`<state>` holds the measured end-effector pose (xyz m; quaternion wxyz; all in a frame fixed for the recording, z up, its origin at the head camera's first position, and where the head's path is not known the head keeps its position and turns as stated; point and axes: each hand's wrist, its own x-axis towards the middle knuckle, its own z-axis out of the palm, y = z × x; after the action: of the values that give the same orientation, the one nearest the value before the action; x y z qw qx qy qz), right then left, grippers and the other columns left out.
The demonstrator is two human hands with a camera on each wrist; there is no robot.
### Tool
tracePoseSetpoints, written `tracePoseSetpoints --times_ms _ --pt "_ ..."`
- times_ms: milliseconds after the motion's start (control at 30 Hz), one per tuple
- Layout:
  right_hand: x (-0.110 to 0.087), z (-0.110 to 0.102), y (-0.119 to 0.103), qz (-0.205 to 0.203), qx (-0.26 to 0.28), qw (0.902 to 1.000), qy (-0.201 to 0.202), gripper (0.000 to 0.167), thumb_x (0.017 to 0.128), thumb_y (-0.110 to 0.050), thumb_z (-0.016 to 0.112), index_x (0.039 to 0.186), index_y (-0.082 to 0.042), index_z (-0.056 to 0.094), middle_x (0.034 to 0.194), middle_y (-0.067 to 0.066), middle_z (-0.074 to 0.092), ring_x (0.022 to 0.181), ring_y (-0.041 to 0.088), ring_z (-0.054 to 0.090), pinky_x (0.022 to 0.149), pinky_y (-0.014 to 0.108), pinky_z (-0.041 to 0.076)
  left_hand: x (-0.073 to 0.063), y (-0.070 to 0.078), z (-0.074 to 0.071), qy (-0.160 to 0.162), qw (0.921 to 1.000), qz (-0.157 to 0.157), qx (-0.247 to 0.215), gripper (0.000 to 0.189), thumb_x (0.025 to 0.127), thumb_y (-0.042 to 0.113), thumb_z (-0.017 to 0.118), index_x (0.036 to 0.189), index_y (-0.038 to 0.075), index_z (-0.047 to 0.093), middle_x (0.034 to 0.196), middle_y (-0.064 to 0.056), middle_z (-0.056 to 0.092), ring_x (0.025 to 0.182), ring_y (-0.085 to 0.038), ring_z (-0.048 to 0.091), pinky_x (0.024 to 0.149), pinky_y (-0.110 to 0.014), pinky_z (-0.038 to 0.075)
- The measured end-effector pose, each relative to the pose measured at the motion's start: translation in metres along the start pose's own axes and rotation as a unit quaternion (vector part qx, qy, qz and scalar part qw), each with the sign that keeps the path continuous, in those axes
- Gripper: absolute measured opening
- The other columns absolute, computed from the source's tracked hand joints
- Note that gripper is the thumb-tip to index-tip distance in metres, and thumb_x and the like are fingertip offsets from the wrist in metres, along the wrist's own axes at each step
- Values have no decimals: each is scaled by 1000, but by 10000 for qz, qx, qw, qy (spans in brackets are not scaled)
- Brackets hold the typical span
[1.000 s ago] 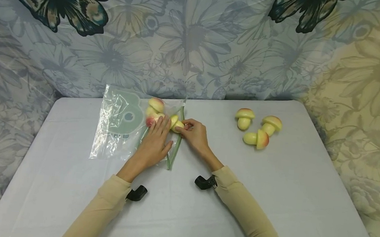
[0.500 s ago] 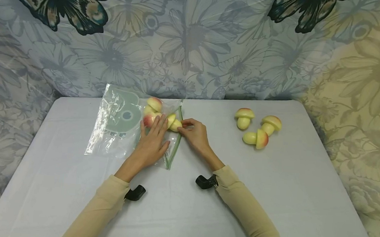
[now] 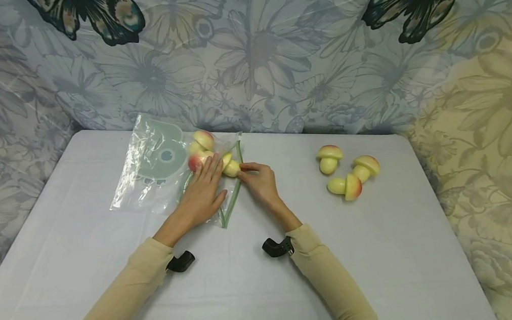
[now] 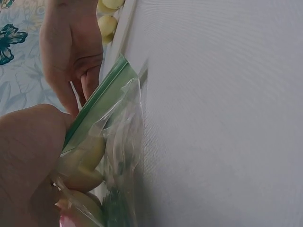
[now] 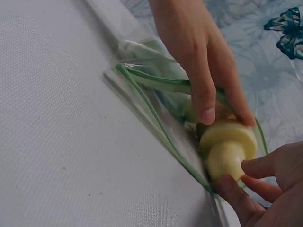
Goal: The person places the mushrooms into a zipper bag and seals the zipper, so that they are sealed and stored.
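Note:
A clear zip bag with a green-edged mouth lies on the left part of the table. My left hand rests on it with straight fingers spread. Under the plastic show yellow toy mushrooms with reddish caps, one mushroom near the top and another partly beneath my fingers. At the bag's mouth, my right hand pinches the stem of a mushroom between thumb and fingers. Its cap points into the bag. The right wrist view shows the green zip edge parted around it.
Three more toy mushrooms lie together on the right of the table, one mushroom standing on its stem. A pale green shape shows at the bag's left side. Patterned cloth hangs behind the white table.
The bag, the mushrooms in it and my left hand have shifted slightly left. My right hand, still at the mouth, has moved a little left with the mushroom.

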<state>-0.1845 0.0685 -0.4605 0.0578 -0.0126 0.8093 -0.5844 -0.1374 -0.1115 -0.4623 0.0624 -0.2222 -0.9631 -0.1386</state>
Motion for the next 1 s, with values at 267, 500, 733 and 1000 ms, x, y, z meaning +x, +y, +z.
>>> tracePoseSetpoints --times_ms 267,500,733,1000 --pt "0 5 -2 0 -4 10000 -50 26 88 -8 68 112 1 72 107 14 72 75 15 69 69 21 55 -1 -2 2 159 9995 103 -262 76 96 21 57 151 -11 15 160 -28 9 149 -38 9 120 -47 8" --pt "-2 10 -5 -143 -135 9997 -115 25 89 -9 67 112 1 73 104 13 73 76 11 68 70 19 52 -1 0 2 187 9990 170 -377 78 96 20 58 151 -11 14 160 -26 6 149 -36 5 120 -46 7" --pt "-3 14 -6 -119 357 9987 -330 25 94 -3 59 115 5 69 101 20 72 83 23 73 72 23 57 0 3 0 88 9990 125 -425 76 96 19 57 152 -11 14 161 -25 5 149 -35 5 121 -44 7" --pt "-1 12 -6 34 616 9968 -506 28 96 -2 56 121 6 66 108 22 70 91 28 72 78 25 57 -1 3 -1 93 9988 103 -464 76 96 19 57 152 -11 15 161 -25 6 150 -34 5 120 -44 8"
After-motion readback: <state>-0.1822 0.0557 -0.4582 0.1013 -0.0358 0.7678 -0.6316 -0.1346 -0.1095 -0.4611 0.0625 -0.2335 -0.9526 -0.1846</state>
